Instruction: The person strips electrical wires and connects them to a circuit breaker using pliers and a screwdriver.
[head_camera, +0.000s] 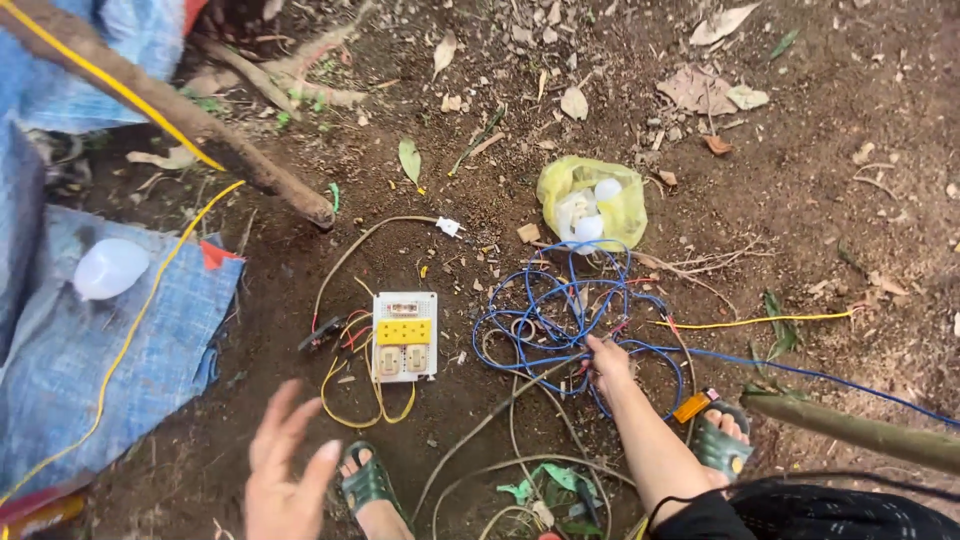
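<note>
My right hand (608, 362) reaches down onto a tangle of blue wire (560, 310) on the bare dirt, fingers pinched on a strand of it near some red wire ends. My left hand (285, 475) hovers open at the lower left, fingers spread, holding nothing. It is nearest a white switchboard (404, 336) with yellow socket plates and yellow and red wires looping out from under it. Both my feet in green sandals (368, 483) stand on the ground below.
A yellow plastic bag (592, 203) with white bulbs lies beyond the wires. A blue tarp (90, 340) with a clear plastic bottle (108, 267) is at left. A branch (170, 110), a bamboo pole (860, 432), an orange-handled tool (693, 406) and dry leaves lie about.
</note>
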